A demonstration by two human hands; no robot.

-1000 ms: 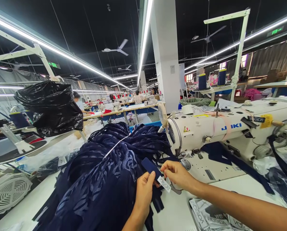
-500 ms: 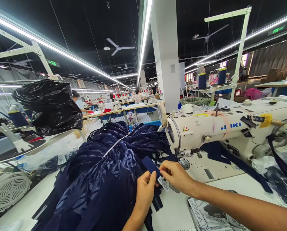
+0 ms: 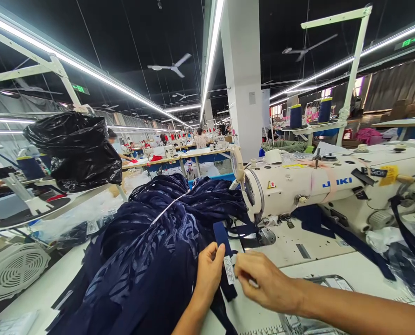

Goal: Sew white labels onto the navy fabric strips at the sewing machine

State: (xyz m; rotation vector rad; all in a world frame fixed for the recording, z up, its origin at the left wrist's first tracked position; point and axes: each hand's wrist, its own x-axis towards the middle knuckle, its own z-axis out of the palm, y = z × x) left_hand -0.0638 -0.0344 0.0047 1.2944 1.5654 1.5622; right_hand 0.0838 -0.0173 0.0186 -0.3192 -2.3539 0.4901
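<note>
My left hand (image 3: 209, 274) pinches a narrow navy fabric strip (image 3: 220, 235) with a small white printed label (image 3: 228, 269) lying on it. My right hand (image 3: 263, 281) pinches the same label from the right, thumb and fingers pressed together. Both hands hover over the white table, just in front of the needle area of a white Juki sewing machine (image 3: 319, 188). A big heap of dark blue patterned fabric (image 3: 148, 251) lies to the left of my hands.
A black plastic bag (image 3: 76, 151) hangs at the left above a thread stand. Blue thread cones (image 3: 295, 116) stand behind the machine. Printed paper labels (image 3: 327, 281) lie at the right on the table. Other workers sit at distant sewing tables.
Both hands shifted slightly toward me and left; the strip now stands more upright and the label turned vertical. My right hand moved lower, its fingers closing over the label.
</note>
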